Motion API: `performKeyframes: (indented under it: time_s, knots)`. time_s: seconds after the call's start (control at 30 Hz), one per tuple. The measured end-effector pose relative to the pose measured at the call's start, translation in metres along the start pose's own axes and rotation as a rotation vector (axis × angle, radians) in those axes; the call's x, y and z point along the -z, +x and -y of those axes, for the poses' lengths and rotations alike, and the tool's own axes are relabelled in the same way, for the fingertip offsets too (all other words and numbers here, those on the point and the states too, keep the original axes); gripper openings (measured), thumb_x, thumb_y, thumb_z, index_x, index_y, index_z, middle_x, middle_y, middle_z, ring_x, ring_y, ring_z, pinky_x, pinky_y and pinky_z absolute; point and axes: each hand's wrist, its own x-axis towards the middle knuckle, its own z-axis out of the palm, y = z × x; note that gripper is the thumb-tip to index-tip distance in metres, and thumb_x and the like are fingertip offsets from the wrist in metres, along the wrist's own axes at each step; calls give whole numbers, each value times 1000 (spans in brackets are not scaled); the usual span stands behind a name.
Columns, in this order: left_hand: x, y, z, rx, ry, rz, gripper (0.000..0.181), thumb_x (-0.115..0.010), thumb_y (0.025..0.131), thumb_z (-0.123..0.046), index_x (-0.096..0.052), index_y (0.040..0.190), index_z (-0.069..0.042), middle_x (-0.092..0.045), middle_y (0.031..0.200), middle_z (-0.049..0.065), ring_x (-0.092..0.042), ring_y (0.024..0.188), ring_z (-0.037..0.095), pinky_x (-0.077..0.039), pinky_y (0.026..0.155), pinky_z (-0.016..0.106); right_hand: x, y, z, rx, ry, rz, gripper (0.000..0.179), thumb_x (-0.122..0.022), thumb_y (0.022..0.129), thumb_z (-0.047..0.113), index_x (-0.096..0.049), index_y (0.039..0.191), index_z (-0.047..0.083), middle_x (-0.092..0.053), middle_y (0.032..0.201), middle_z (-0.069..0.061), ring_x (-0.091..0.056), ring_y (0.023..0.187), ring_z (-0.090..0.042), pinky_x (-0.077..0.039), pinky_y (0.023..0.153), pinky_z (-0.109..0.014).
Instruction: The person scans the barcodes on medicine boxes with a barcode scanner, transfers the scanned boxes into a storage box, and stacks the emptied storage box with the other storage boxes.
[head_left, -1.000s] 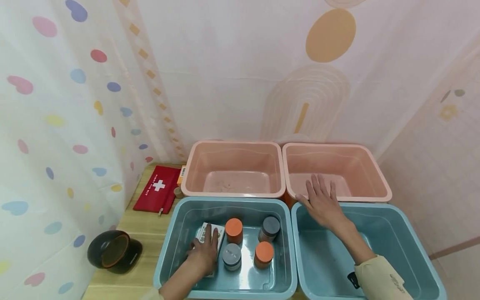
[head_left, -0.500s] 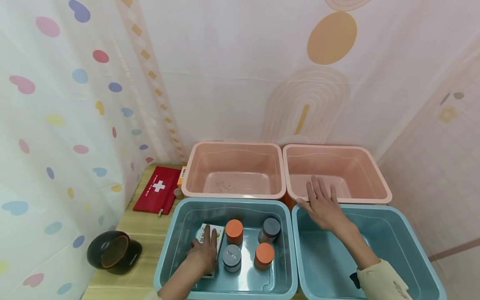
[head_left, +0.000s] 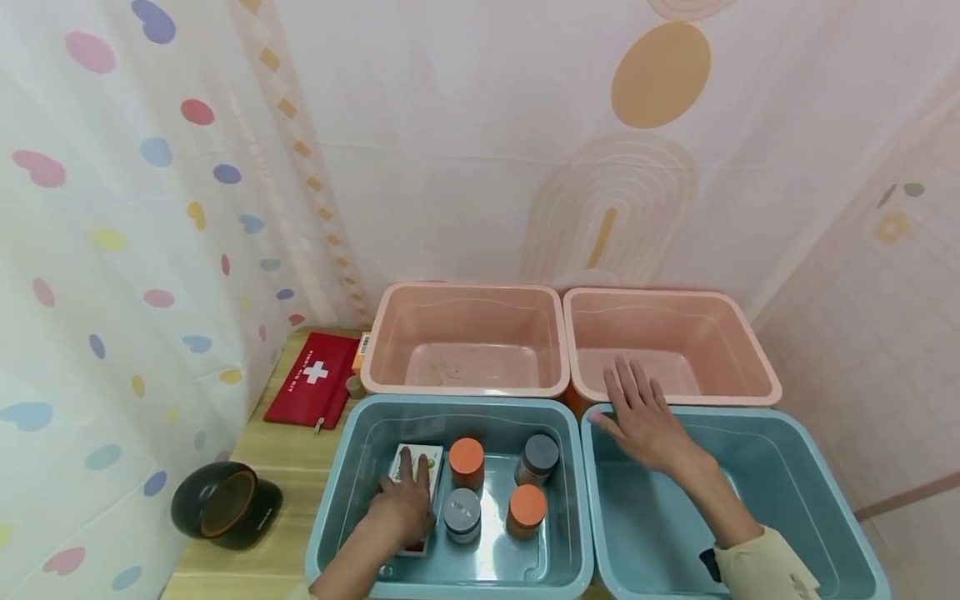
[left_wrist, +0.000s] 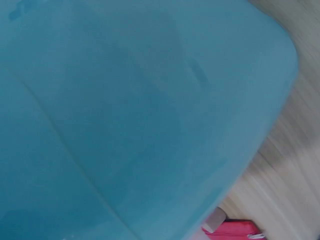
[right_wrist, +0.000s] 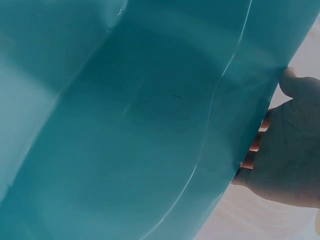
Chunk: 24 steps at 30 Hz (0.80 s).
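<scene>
In the head view my left hand is inside the left blue bin, over a small white box with printing. Two fingers lie on the box's top face, while the thumb and another finger sit along its sides. The hand hides much of the box. Spread fingers of my right hand extend over the near rim of the right pink bin, above the right blue bin. In the right wrist view that hand appears at the blue rim, its fingertips hidden beyond it. No hand shows in the left wrist view.
Beside the box stand orange-lidded jars and grey-lidded jars. Two pink bins stand behind the blue ones. On the wooden table at left lie a red first aid pouch and a black bowl-shaped object.
The white box has shifted slightly left and turned a little straighter under my left hand, showing more of its near end. My right hand has barely moved.
</scene>
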Motion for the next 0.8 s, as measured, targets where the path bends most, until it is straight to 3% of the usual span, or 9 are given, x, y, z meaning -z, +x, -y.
performKeyframes:
  time_s: [0.1, 0.2, 0.37, 0.43, 0.53, 0.63, 0.8]
  knots:
    - [4, -7, 1, -28, -44, -60, 83, -82, 99, -20, -38, 164, 8, -23, 171, 39, -52, 128, 67, -59, 92, 73, 0, 1, 0, -1, -14, 12, 94, -48, 112, 60, -21, 170, -9, -10, 179, -35, -4, 166, -57, -8, 129, -77]
    - [13, -23, 0, -48, -97, -104, 84, -84, 97, -19, -40, 164, 5, -26, 170, 39, -55, 124, 67, -59, 90, 74, -1, 2, -1, -6, -31, 12, 90, -54, 112, 53, -22, 169, -10, -12, 178, -36, -6, 165, -58, -8, 129, -78]
    - [43, -64, 0, -32, -147, -143, 90, -88, 93, -24, -42, 167, -6, -29, 172, 35, -56, 128, 61, -59, 94, 73, -5, 4, -3, -13, -47, 17, 84, -61, 112, 37, -22, 169, -11, -12, 178, -36, -6, 164, -59, -8, 129, -78]
    - [54, -83, 4, -37, -134, -194, 92, -89, 93, -27, -41, 169, -10, -29, 174, 33, -55, 134, 59, -59, 95, 72, -5, 4, -3, -12, -49, 15, 84, -62, 112, 37, -22, 169, -11, -12, 178, -36, -7, 164, -59, -9, 129, -78]
    - [66, -109, 20, -57, -99, -282, 96, -88, 94, -30, -35, 172, -12, -24, 177, 32, -49, 142, 61, -57, 100, 72, -6, 5, -4, -10, -54, 9, 84, -62, 111, 37, -23, 169, -11, -14, 178, -37, -8, 164, -60, -9, 129, -78]
    - [73, -129, 43, -33, -63, -353, 100, -86, 95, -34, -29, 174, -10, -18, 178, 31, -45, 144, 60, -56, 101, 72, -7, 5, -5, -11, -55, 7, 84, -63, 111, 36, -24, 168, -11, -14, 177, -37, -9, 163, -60, -9, 129, -78]
    - [75, -144, 89, 50, -35, -404, 105, -86, 89, -33, -29, 170, 1, -18, 173, 39, -42, 134, 62, -57, 98, 73, -6, 5, -3, -19, -49, 11, 83, -64, 110, 34, -24, 168, -10, -14, 178, -37, -8, 164, -60, -8, 129, -78]
